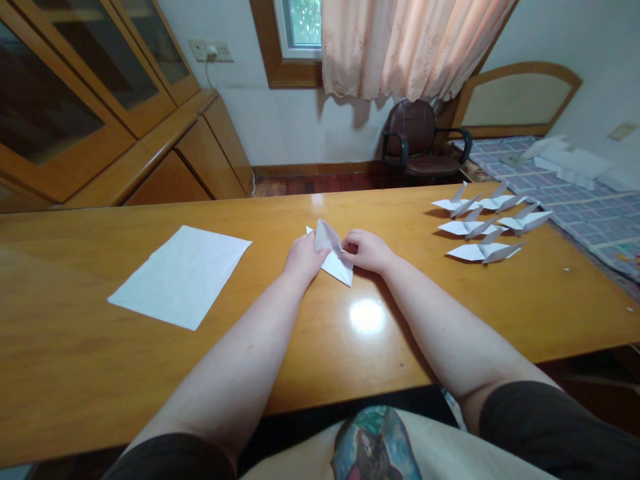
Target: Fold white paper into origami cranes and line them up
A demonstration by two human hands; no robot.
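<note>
A partly folded piece of white paper (pixel 339 268) lies in the middle of the wooden table, with one flap standing up at its far side. My left hand (pixel 306 255) grips its left edge, the thumb lying on the paper. On the opposite side, my right hand (pixel 367 250) has its fingers curled and pinches the paper's right edge. The fingertips of both hands are partly hidden. To the left lies a flat, square sheet of white paper (pixel 183 277). Several folded white paper cranes (pixel 484 252) stand grouped at the table's right.
The wooden table (pixel 310 373) spans the view, its near edge close to my body. Beyond it stand a brown armchair (pixel 415 137) and a bed (pixel 530 160) with a checked cover. Wooden cabinets (pixel 150 153) line the left wall.
</note>
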